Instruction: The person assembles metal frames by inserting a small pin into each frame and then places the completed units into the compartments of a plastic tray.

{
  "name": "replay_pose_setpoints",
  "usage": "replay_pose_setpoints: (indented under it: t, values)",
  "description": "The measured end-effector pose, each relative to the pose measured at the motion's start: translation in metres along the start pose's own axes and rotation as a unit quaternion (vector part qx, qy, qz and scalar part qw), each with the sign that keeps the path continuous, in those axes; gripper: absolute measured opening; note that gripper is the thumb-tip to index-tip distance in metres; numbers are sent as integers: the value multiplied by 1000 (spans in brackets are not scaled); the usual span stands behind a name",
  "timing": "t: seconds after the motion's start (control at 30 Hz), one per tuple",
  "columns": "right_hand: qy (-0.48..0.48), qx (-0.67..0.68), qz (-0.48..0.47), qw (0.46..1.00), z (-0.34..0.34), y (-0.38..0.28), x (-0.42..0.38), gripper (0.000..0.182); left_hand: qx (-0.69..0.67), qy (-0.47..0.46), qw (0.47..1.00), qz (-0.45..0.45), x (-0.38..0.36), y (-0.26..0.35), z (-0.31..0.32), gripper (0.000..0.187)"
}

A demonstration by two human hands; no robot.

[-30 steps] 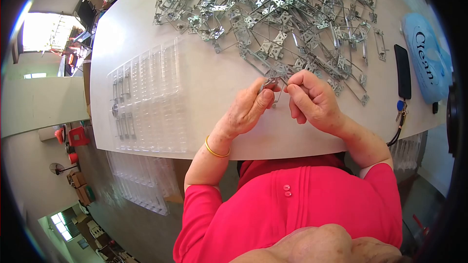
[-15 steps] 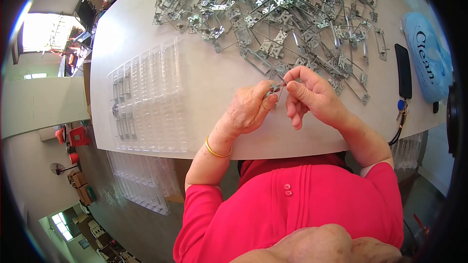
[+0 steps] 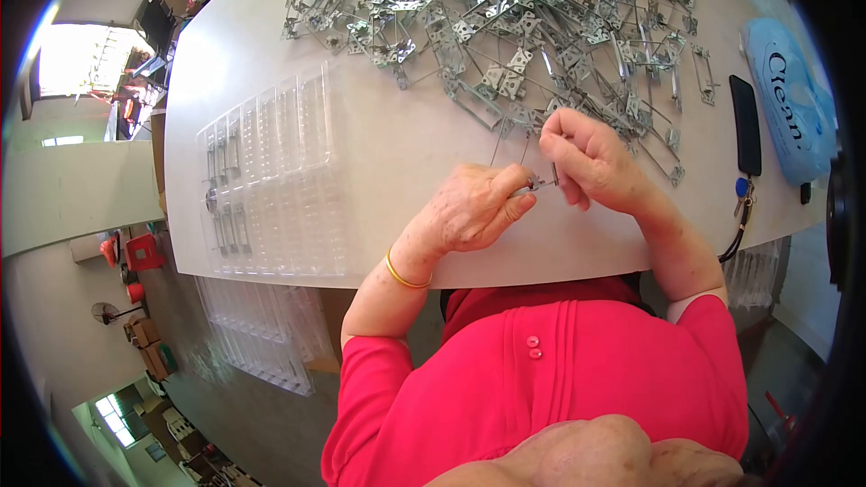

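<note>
My left hand [image 3: 474, 209] and my right hand [image 3: 591, 160] meet over the white table [image 3: 397, 153], both pinching one thin metal clip part [image 3: 538, 182] between their fingertips. Its wire legs rise toward the heap. A big pile of the same metal parts [image 3: 505, 18] covers the far half of the table, just beyond my right hand. To the left lies a clear plastic tray [image 3: 271, 180] with a few parts set in its left slots.
A black phone [image 3: 745, 124], keys with a blue fob [image 3: 740, 194] and a blue pack of wipes [image 3: 789, 99] lie at the right edge. More clear trays [image 3: 262, 334] are stacked below the table's near left edge. My red shirt fills the foreground.
Both hands have shifted down toward me and slightly right with the part, away from the pile. My right fingers, spread half a second ago, are curled in again.
</note>
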State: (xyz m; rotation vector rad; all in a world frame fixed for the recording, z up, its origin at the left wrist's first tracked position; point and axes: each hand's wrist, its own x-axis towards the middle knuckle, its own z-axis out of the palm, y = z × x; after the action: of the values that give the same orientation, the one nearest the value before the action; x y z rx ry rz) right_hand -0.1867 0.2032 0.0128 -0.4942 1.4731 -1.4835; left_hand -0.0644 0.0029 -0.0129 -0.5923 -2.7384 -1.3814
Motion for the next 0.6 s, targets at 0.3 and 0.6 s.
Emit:
replay_pose_setpoints:
  t: [0.3,0.6]
  values:
    - [71,4,-38,997,-1,9,5,22,-81,-74,994,7,0,4,7,26]
    - [70,74,-247,964,12,8,-5,7,-361,63,916,-162,-3,-2,-5,45]
